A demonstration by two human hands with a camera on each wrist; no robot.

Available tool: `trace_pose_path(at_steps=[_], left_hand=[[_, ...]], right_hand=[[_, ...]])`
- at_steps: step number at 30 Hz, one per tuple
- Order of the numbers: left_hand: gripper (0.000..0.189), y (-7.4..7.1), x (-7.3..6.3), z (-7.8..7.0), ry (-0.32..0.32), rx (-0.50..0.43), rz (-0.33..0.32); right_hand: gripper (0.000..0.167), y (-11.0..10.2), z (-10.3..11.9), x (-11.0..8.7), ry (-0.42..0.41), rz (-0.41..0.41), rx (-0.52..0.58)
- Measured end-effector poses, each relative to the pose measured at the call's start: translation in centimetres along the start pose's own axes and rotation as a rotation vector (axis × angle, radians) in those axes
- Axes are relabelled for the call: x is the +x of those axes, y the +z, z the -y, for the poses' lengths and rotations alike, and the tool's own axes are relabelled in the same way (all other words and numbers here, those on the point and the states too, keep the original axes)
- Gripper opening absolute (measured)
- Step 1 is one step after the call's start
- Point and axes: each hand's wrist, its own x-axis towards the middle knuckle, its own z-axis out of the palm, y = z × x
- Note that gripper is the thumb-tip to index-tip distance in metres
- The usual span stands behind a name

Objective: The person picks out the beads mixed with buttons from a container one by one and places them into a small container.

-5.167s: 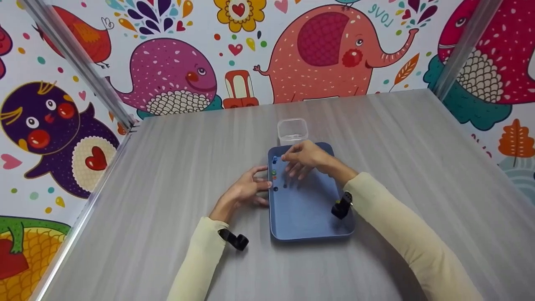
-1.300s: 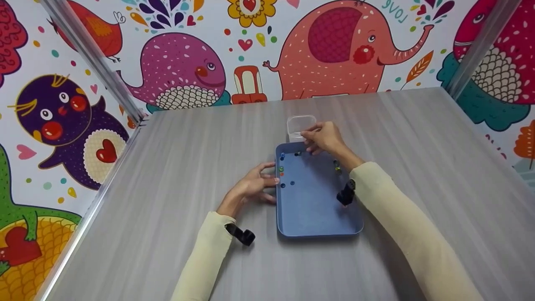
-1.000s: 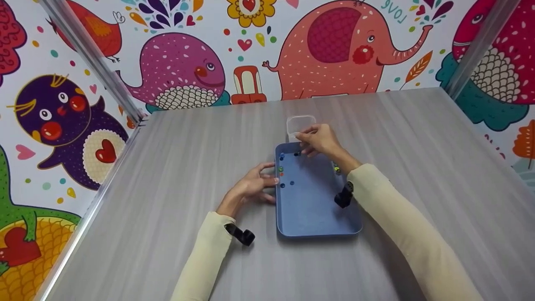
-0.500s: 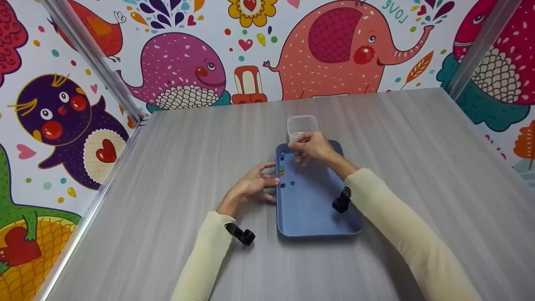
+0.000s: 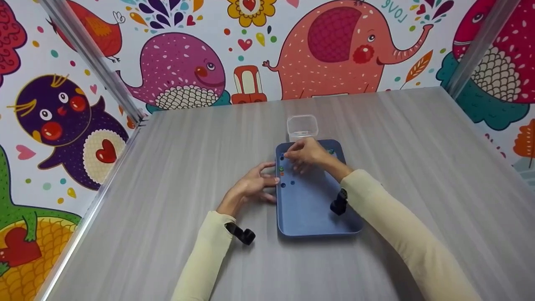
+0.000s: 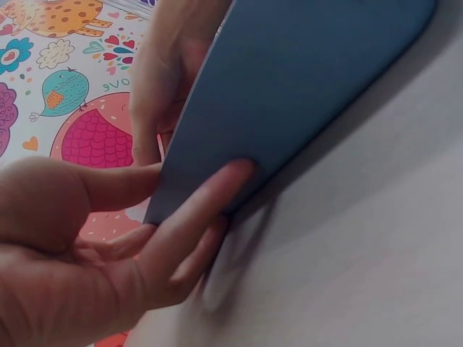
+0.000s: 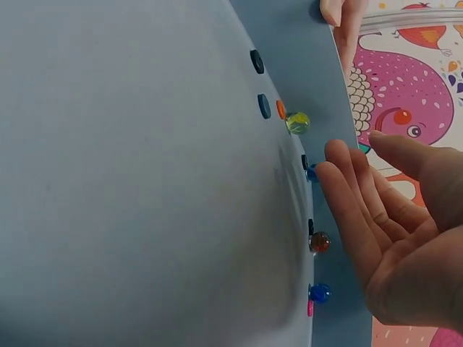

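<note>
A blue tray [image 5: 317, 213] lies on the table. My left hand [image 5: 250, 184] holds its left side, thumb at the rim and fingers along the outer wall [image 6: 217, 94]. Over the tray's back left part is my right hand [image 5: 309, 152], with thumb and fingers apart and nothing between them. Its fingertips are close to a blue marble [image 7: 312, 173] by the wall. Along that edge sit a yellow-green marble [image 7: 298, 123], an orange disc [image 7: 281, 109], a brown marble [image 7: 320, 242] and another blue marble [image 7: 320, 293]. Two dark button-like discs [image 7: 257, 61] lie nearby.
A clear plastic box [image 5: 301, 123] stands just behind the tray on the grey table [image 5: 200, 167]. Small greenish pieces [image 5: 330, 151] show at the tray's back right. A patterned wall [image 5: 259, 46] borders the table, with metal posts at the corners.
From the clear box's front edge, my right hand has moved left and nearer, over the tray's back left corner. My left hand stays on the rim.
</note>
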Motion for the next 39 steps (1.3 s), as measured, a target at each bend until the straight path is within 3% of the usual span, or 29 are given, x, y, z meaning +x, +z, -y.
trace_pose_path(at_steps=[28,39], left_hand=[[0.064,0.0,0.0,0.0,-0.009,-0.011,0.007],[0.064,0.0,0.0,0.0,0.016,-0.014,0.027]], right_hand=[[0.028,1.8,-0.6,0.3,0.115,0.087,0.010],[0.031,1.9,-0.5,0.4,0.095,0.115,0.003]])
